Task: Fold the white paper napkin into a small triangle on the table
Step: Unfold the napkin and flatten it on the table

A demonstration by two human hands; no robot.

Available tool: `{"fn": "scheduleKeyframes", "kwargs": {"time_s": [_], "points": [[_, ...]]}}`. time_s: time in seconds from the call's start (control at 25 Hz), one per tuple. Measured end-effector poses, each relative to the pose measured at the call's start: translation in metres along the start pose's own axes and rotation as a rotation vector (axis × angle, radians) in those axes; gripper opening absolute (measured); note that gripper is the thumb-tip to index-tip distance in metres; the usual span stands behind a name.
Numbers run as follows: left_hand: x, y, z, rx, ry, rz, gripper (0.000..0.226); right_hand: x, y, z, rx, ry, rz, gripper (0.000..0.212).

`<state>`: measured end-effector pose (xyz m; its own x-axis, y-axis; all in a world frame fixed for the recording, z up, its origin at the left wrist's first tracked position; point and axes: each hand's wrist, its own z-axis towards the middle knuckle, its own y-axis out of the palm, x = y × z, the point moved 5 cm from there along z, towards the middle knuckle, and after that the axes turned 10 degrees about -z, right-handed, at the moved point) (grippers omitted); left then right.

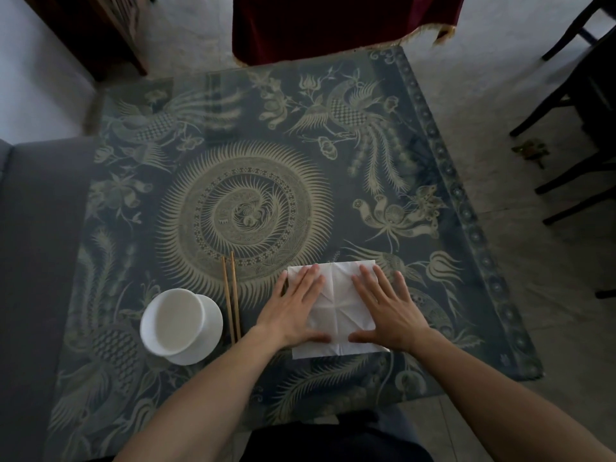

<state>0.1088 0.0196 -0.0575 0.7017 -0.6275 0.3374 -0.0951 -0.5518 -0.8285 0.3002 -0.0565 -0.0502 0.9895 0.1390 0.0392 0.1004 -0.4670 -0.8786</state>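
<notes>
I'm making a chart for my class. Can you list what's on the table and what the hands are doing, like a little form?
napkin: white, creased, lying open and flat, not yet a triangle
left hand: flat on napkin's left side
right hand: flat on napkin's right side
chopsticks: one pair, left of napkin
bowl: white, resting on a white saucer, left of chopsticks
table: dark patterned top

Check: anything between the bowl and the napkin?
Yes: a pair of wooden chopsticks lies between the white bowl and the napkin, seen in the head view.
</notes>
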Motion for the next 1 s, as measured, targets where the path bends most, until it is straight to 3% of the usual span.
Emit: {"fn": "scheduleKeyframes", "kwargs": {"time_s": [0.28, 0.44, 0.6, 0.84, 1.0], "points": [[-0.016, 0.000, -0.007, -0.065, -0.074, -0.015, 0.133, 0.006, 0.004, -0.002, -0.018, 0.006, 0.018, 0.130], [-0.015, -0.005, -0.006, -0.010, -0.063, 0.032, 0.132, 0.005, 0.002, -0.004, 0.012, 0.012, 0.040, 0.125], [-0.018, -0.033, 0.005, 0.133, -0.053, 0.066, 0.115, 0.013, -0.008, -0.002, 0.085, 0.122, 0.109, 0.112], [0.039, -0.018, 0.006, 0.196, 0.253, 0.006, 0.071, -0.024, -0.006, -0.008, 0.139, -0.006, 0.045, 0.093], [0.046, 0.019, -0.006, 0.162, 0.072, -0.047, 0.072, -0.036, 0.011, -0.014, 0.133, 0.019, 0.061, 0.089]]}}
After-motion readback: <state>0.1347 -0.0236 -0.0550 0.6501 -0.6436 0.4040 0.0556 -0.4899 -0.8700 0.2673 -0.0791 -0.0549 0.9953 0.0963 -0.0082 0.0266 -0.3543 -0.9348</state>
